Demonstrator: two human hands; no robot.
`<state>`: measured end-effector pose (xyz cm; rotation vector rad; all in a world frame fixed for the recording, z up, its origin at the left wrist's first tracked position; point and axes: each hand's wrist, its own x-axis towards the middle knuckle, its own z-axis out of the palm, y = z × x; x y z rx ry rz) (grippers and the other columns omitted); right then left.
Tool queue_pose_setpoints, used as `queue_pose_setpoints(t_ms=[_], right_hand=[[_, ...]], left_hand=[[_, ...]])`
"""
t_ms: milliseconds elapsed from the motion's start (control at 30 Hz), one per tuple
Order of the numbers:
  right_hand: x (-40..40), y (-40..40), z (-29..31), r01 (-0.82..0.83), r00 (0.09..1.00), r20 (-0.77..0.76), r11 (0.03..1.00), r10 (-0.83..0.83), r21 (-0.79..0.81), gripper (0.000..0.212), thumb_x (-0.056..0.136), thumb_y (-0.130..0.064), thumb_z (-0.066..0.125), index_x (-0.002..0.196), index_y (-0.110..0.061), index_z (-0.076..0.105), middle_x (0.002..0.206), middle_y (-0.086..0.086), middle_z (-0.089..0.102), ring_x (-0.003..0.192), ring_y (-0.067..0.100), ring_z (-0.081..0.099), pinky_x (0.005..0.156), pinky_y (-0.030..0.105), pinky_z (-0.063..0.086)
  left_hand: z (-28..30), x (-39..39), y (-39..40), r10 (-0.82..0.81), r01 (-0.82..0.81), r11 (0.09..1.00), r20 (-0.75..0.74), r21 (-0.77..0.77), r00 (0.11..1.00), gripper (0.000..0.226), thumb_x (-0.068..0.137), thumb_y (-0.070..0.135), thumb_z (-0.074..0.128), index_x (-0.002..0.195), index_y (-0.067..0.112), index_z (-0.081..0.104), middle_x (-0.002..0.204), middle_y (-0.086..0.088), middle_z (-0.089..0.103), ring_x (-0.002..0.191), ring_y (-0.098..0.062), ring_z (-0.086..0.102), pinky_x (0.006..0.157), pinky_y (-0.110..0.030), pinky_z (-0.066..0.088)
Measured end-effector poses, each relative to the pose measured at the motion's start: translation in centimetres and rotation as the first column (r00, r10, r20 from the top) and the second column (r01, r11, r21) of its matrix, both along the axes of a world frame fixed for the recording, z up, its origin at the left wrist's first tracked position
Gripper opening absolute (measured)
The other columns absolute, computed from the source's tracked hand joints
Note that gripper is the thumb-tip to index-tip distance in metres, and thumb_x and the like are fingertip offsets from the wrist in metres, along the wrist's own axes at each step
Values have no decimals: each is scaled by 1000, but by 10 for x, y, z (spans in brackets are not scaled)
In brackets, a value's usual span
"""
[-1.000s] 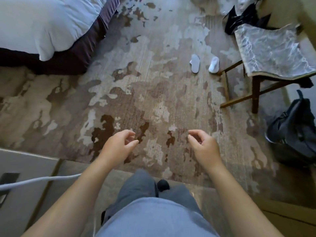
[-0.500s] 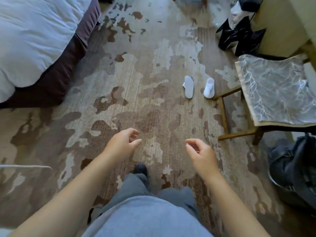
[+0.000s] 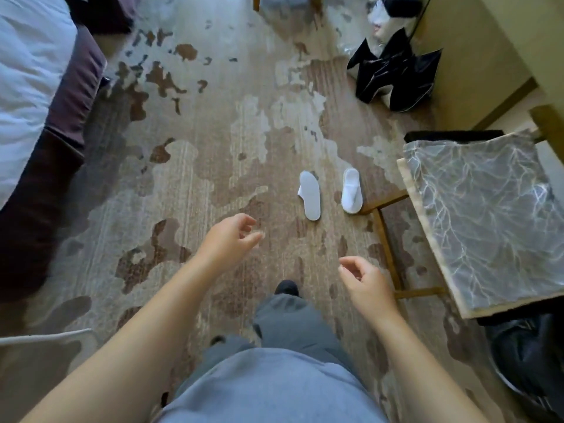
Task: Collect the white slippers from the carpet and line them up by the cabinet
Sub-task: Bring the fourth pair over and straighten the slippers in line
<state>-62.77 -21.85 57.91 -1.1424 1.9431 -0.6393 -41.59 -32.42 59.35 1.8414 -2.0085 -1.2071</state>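
Note:
Two white slippers lie side by side on the patterned carpet [image 3: 232,123], just left of a stool's leg. The left slipper [image 3: 310,195] lies sole up; the right slipper [image 3: 351,190] lies upright with its toe toward me. My left hand [image 3: 229,236] hovers over the carpet a little below and left of the slippers, fingers loosely curled and empty. My right hand [image 3: 364,282] hangs lower, below the right slipper, also loosely curled and empty. Neither hand touches a slipper.
A stool [image 3: 482,221] with a marbled seat stands at the right, its wooden legs close to the slippers. Black bags [image 3: 396,71] lie against the beige wall beyond it. A dark backpack [image 3: 531,361] sits at the lower right. A bed [image 3: 33,96] fills the left.
I have stepped forward over the carpet, so the slippers and stool are closer. Both hands stay raised and empty, the left one reaching further ahead.

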Motion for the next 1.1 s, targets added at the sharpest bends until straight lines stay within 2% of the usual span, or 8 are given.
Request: queue_pose_setpoints(t_ms=[267, 400, 567, 667, 800, 967, 1033, 1100], right_hand=[[-63, -200, 4, -29, 998, -61, 999, 29, 15, 21, 85, -16, 52, 104, -13, 60, 91, -2, 57, 86, 13, 51, 71, 23, 36], [-94, -282, -28, -24, 992, -126, 997, 32, 69, 25, 84, -13, 53, 109, -10, 58, 105, 7, 57, 96, 18, 49, 82, 28, 37], [-138, -372, -92, 93, 987, -149, 976, -64, 195, 30, 84, -11, 55, 114, -7, 54, 121, 16, 54, 113, 29, 48, 95, 35, 37], [-162, -412, -150, 120, 984, -159, 952, -78, 280, 32, 84, -13, 55, 116, -8, 53, 125, 16, 50, 115, 29, 47, 95, 34, 37], [-199, -452, -266, 187, 969, -215, 925, -119, 331, 37, 83, -12, 57, 118, -5, 50, 126, 18, 48, 117, 31, 44, 96, 35, 36], [-243, -479, -427, 210, 953, -284, 906, -105, 368, 47, 83, -12, 57, 127, -4, 42, 133, 20, 39, 122, 34, 38, 102, 40, 32], [-262, -478, -491, 227, 939, -332, 890, -91, 396, 51, 82, -13, 57, 129, -6, 38, 136, 20, 35, 124, 35, 34, 102, 41, 30], [-282, -478, -548, 228, 921, -384, 883, -59, 410, 56, 81, -12, 58, 132, -6, 35, 138, 20, 32, 127, 37, 29, 104, 40, 25]], left_hand=[[-24, -37, -134, 3, -19, 985, 90, 169, 996, 37, 86, 28, 54, 119, 11, 52, 120, -8, 60, 104, -21, 58, 90, -34, 47], [-66, -68, -222, -27, 2, 975, 112, 221, 993, 40, 85, 28, 55, 122, 12, 50, 128, -11, 52, 112, -24, 53, 94, -34, 42], [-142, -134, -343, -60, 32, 952, 83, 304, 995, 43, 86, 26, 55, 125, 10, 46, 131, -13, 50, 118, -27, 49, 99, -36, 39], [-204, -177, -391, -75, 43, 922, 71, 385, 995, 46, 85, 25, 56, 127, 9, 44, 133, -13, 49, 117, -27, 50, 98, -36, 39], [-321, -228, -432, -69, 36, 907, 64, 420, 996, 50, 83, 27, 58, 128, 11, 42, 134, -12, 49, 117, -27, 50, 94, -35, 40], [-479, -258, -428, -151, 81, 885, 118, 459, 981, 58, 82, 29, 60, 132, 11, 36, 136, -15, 43, 121, -30, 46, 96, -39, 39], [-542, -264, -421, -105, 29, 874, 129, 486, 986, 63, 81, 29, 61, 134, 11, 33, 140, -14, 39, 126, -29, 41, 100, -40, 36], [-598, -271, -419, 21, -70, 876, 106, 478, 994, 64, 80, 27, 63, 134, 10, 32, 142, -14, 39, 128, -28, 40, 102, -41, 35]])
